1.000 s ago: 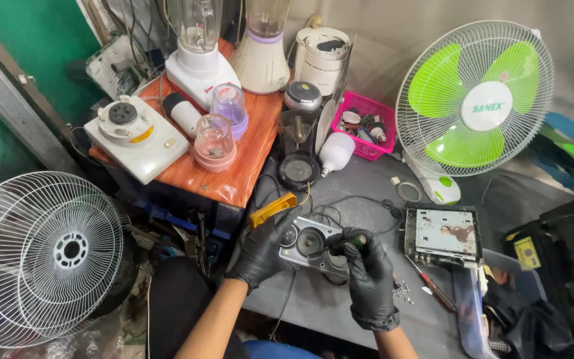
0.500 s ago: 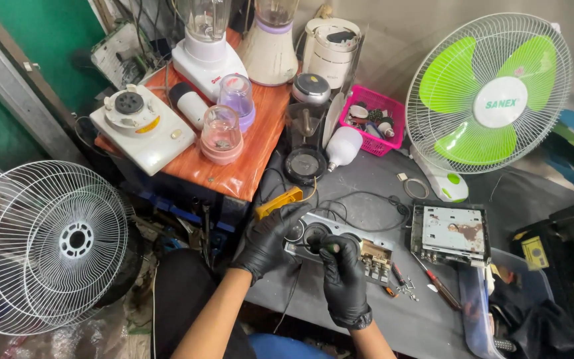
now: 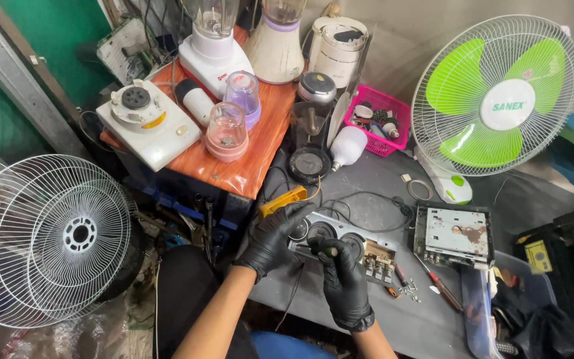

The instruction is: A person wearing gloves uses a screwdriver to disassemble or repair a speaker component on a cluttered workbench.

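While the left hand [image 3: 270, 239] lies spread on the grey control panel [image 3: 340, 242] near the grey table's [image 3: 380, 199] front edge, seemingly steadying it, the right hand [image 3: 341, 269] is clenched around a tool handle over its dials. Toward the back edge, a pink basket [image 3: 379, 121] holds small parts.

A green wall [image 3: 48, 33] fills the frame at eleven o'clock, with a grey metal post [image 3: 21, 86] leaning across it. A pale wall [image 3: 420, 33] stands at one o'clock. An orange-topped table [image 3: 260, 153] sits at twelve beside a grey bench [image 3: 380, 199]. The floor [image 3: 54, 339] at seven looks littered, perhaps with plastic. Light is soft and even.
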